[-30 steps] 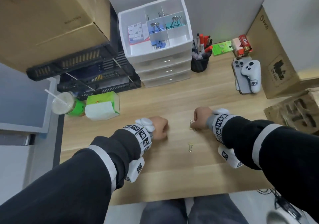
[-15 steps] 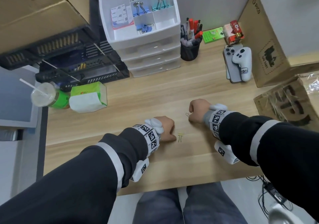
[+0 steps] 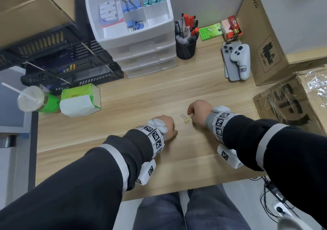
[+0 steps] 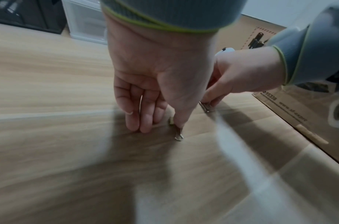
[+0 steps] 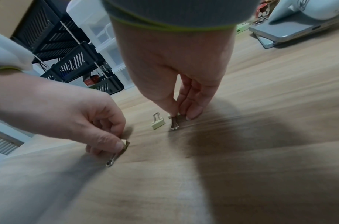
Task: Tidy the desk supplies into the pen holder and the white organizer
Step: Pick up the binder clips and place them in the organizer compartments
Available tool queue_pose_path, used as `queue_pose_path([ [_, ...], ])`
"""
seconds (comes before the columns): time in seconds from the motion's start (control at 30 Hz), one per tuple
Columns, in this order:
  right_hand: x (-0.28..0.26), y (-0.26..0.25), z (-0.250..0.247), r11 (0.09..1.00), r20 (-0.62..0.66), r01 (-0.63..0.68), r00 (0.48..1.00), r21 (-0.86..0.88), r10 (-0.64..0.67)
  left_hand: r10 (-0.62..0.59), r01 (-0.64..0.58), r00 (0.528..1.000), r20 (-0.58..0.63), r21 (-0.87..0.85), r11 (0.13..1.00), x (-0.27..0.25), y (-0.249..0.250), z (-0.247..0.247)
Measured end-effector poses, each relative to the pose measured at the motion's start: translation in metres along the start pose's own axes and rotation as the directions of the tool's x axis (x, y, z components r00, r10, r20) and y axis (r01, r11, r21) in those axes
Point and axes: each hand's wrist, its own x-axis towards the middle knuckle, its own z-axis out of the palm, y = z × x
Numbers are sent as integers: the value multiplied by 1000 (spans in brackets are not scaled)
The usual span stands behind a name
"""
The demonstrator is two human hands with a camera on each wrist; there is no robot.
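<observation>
Wooden desk (image 3: pixel 141 95), cardboard boxes (image 3: pixel 276 40), both hands (image 3: pixel 168 126) pinching gold binder clips (image 5: pixel 124 145)

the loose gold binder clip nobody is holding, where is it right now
In the head view the loose gold binder clip lies on the wooden desk, just left of the right hand and ahead of the left hand.

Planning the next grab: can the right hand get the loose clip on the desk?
Probably yes: the loose clip lies just beside the right hand, bare desk between, though its fingers pinch another clip.
</observation>
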Motion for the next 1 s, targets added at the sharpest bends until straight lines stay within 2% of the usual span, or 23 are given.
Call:
queue_pose_path([
  [0.13,-3,-2,5,1000,-63,5,998,-3,-5,-40,41,998,-43,17,999,-2,-5,-7],
  [0.3,-1,-12,3,994,-2,-29,1000,-110,29,-77,60,986,-146,-117,991,-5,-11,-1],
  [0.43,-3,-12,4,994,-25,-56,998,-92,53,-107,91,987,-119,-137,986,-3,-10,-4],
  [0.6,-8,-16,1,995,-50,-26,998,101,31,-113,103,991,-68,-139,985,5,-11,-5],
  [0.83,-9,-25,6,991,-15,-53,998,126,55,-93,83,993,-72,-130,988,-1,-16,-9],
  [0.93,-13,-27,12,997,-19,-67,998,42,68,-98,84,991,-94,-147,986,-11,-22,-9],
  [1.0,-15,-29,14,997,-46,-51,998,-60,48,-14,6,998,-62,-121,993,-16,-30,-8],
])
